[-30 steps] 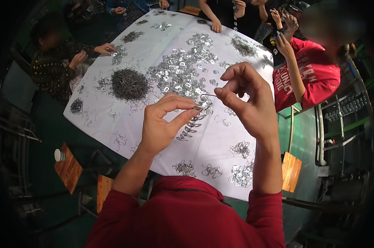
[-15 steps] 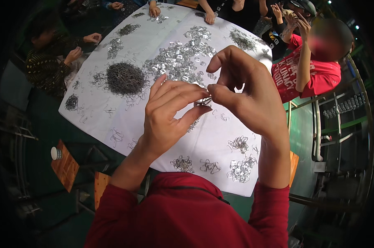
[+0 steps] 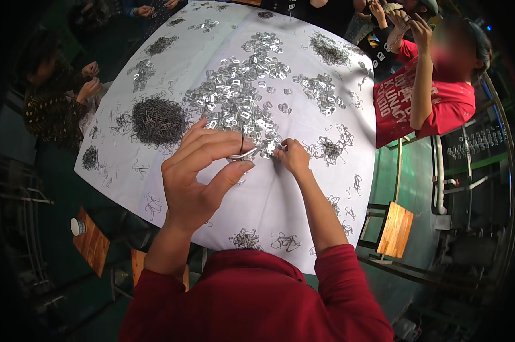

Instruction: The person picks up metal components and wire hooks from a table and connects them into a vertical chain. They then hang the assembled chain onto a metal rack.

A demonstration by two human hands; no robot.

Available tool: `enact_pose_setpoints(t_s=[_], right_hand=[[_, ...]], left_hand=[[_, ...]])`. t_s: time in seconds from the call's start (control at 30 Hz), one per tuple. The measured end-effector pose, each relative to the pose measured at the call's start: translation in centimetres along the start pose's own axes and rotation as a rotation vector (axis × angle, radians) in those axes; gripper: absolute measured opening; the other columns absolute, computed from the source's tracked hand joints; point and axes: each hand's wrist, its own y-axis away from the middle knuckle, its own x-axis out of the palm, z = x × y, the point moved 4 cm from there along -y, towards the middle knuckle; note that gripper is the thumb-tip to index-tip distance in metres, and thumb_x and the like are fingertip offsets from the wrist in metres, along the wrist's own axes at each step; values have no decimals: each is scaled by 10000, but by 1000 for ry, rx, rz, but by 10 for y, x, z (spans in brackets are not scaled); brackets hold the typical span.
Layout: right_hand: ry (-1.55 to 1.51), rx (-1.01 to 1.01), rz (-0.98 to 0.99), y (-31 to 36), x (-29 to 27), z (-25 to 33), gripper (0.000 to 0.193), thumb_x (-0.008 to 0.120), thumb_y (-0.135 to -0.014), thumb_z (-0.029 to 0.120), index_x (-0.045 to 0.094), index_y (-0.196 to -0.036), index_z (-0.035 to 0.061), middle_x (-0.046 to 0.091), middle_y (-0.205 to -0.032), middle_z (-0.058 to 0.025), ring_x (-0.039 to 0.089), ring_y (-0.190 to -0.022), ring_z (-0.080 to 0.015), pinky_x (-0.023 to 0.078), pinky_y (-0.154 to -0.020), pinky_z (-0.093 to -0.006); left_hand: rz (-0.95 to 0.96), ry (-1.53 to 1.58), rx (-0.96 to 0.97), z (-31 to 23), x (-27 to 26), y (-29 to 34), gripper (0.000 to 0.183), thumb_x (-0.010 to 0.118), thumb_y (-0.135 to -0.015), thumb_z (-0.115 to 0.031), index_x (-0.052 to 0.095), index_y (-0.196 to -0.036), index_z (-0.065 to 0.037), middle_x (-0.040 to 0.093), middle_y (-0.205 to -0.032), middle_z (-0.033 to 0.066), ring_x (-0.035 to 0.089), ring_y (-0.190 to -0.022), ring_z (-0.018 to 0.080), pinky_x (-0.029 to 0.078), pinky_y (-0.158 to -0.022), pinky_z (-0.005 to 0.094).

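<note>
My left hand (image 3: pixel 196 174) is raised above the white-covered table, thumb and fingers pinching a small shiny metal piece (image 3: pixel 244 155) with a thin dark wire-like part standing up from it. Farther right, my right hand (image 3: pixel 294 157) is down at the near edge of the large heap of small silver metal pieces (image 3: pixel 230 94), many of which show a slot or opening. Its fingertips are pressed together against the pieces there; what lies between them is hidden. Left of the heap sits a dense dark pile of bent wire hooks (image 3: pixel 158 121).
Smaller piles of wire hooks (image 3: pixel 330 50) and silver pieces (image 3: pixel 321 93) are spread over the white table cover (image 3: pixel 280 211). People sit around it, one in a red shirt (image 3: pixel 422 105) at the right. Wooden stools (image 3: pixel 395 229) stand by the near side; one bears a white cup (image 3: pixel 77 227).
My right hand has left the piece held at my left hand and moved down to the heap's near edge. My left hand has shifted left and slightly down, keeping its metal piece.
</note>
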Motion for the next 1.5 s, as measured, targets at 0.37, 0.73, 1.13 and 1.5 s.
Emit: enact_pose_setpoints(t_s=[0.37, 0.73, 1.13, 1.5], right_hand=[[-143, -77, -190, 21, -27, 6, 131, 604, -749, 131, 651, -823, 33, 648, -770, -161, 634, -718, -318, 495, -644, -406], [-1173, -376, -97, 122, -199, 176, 112, 672, -801, 118, 659, -845, 16, 608, -812, -14, 559, -768, -89, 429, -707, -230], [-1151, -539, -124, 149, -223, 186, 90, 669, -784, 67, 663, -841, -2, 577, -803, -23, 548, -779, -97, 418, -715, -227], [-1194, -685, -27, 125, -221, 165, 139, 645, -802, 69, 655, -925, 4, 600, -875, -37, 572, -814, -111, 438, -698, -225]], left_hand=[[29, 77, -22, -3, 3, 2, 175, 720, -670, -42, 680, -840, -56, 673, -827, 50, 625, -808, 184, 364, -950, 445], [68, 227, -66, -13, -2, 18, 191, 729, -680, -37, 684, -865, -26, 674, -849, 92, 617, -790, 201, 454, -738, 300], [7, 201, -54, -31, -5, 23, 234, 728, -694, -47, 672, -921, -27, 671, -887, 94, 623, -842, 190, 468, -769, 303], [9, 547, -177, -33, 2, 0, 114, 639, -797, -11, 646, -904, 28, 650, -858, 68, 576, -790, 94, 451, -708, 215]])
